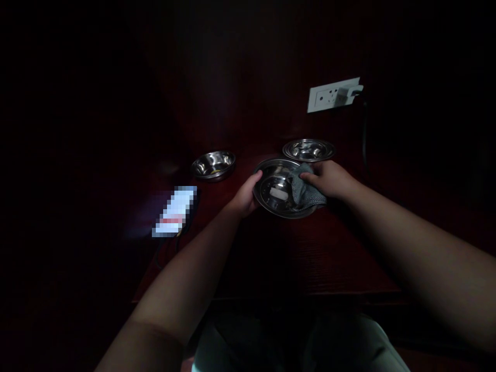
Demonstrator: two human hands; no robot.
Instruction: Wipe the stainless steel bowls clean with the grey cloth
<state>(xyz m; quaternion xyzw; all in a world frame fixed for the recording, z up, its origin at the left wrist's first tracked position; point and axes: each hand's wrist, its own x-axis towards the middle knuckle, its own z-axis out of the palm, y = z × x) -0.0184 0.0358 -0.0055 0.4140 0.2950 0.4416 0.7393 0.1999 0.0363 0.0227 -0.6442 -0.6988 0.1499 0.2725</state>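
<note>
A shiny steel plate point(273, 192) is held tilted above the dark wooden table point(333, 258). My left hand point(245, 196) grips its left rim, thumb over the edge. My right hand point(329, 179) presses a grey cloth point(304, 192) against the plate's right side, fingers closed on the cloth. The cloth drapes over the plate's rim and hides part of it.
A steel bowl point(213, 164) sits to the left and another steel plate point(309, 150) lies just behind my right hand. A lit phone point(176, 211) lies at the left. A white wall socket point(332, 94) with a plugged cable is behind. The room is very dark.
</note>
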